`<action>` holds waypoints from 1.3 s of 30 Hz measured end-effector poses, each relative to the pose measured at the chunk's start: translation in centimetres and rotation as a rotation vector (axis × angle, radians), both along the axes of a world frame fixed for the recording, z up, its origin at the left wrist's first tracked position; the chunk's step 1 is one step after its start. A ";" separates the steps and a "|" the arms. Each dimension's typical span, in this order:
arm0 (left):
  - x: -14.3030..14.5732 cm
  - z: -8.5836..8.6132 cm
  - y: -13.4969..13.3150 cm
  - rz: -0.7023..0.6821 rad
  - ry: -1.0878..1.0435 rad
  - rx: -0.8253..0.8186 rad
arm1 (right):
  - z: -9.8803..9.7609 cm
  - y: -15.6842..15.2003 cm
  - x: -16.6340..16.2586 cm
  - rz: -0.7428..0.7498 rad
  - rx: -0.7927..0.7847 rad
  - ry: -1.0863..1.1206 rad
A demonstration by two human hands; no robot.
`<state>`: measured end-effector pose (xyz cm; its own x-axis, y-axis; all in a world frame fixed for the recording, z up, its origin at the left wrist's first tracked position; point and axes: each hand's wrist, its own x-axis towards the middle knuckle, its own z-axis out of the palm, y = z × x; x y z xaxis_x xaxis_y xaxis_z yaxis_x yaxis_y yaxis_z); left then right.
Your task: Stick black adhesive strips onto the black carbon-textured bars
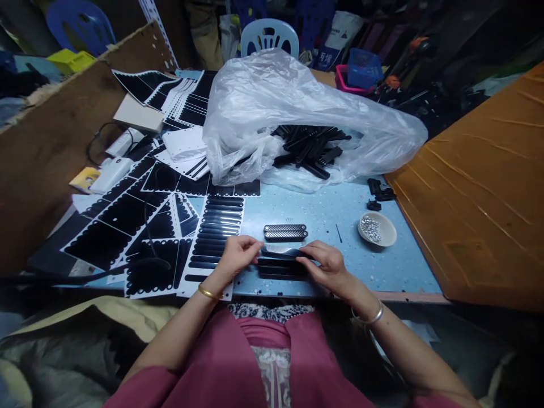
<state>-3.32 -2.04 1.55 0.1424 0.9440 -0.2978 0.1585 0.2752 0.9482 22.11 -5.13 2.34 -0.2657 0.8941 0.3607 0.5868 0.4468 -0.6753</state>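
My left hand (pixel 237 253) and my right hand (pixel 323 262) pinch the two ends of a thin dark strip (pixel 281 251) held level just above the near edge of the blue table (pixel 323 212). Under the strip lie black oblong plastic pieces (pixel 281 268). A little beyond them rests a grey perforated oblong part (pixel 285 232). Both hands have their fingers closed on the strip's ends.
Sheets of black die-cut stickers (pixel 153 226) cover the table's left side. A large clear plastic bag (pixel 297 113) holding several black parts sits at the back. A small white bowl of screws (pixel 376 229) stands to the right, beside an orange-brown board (pixel 484 187).
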 end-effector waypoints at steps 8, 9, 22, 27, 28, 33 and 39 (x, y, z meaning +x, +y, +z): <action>0.5 -3.4 2.2 -0.031 0.315 0.275 | -4.3 3.8 4.2 -0.317 -0.243 0.192; 0.8 -3.6 2.2 -0.060 0.330 0.271 | -4.8 4.2 4.1 -0.313 -0.255 0.198; 1.4 -4.0 2.5 -0.108 0.383 0.274 | -5.3 2.6 3.3 -0.135 -0.144 0.088; 1.8 -4.1 2.9 -0.160 0.378 0.261 | -6.1 4.1 2.4 -0.073 -0.218 0.099; 1.8 -4.2 2.9 -0.156 0.380 0.263 | -6.2 4.5 2.2 -0.067 -0.229 0.099; 1.9 -4.5 2.8 -0.196 0.435 0.337 | -4.7 5.3 1.5 -0.073 -0.164 0.070; 1.4 -4.6 2.9 -0.222 0.403 0.395 | -2.7 2.2 0.0 0.057 0.006 -0.060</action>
<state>-1.90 0.91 -3.07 0.2972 0.9548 -0.0020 0.5400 -0.1664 0.8251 22.15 -2.92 -0.33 -0.3376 0.8748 0.3475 0.5998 0.4845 -0.6368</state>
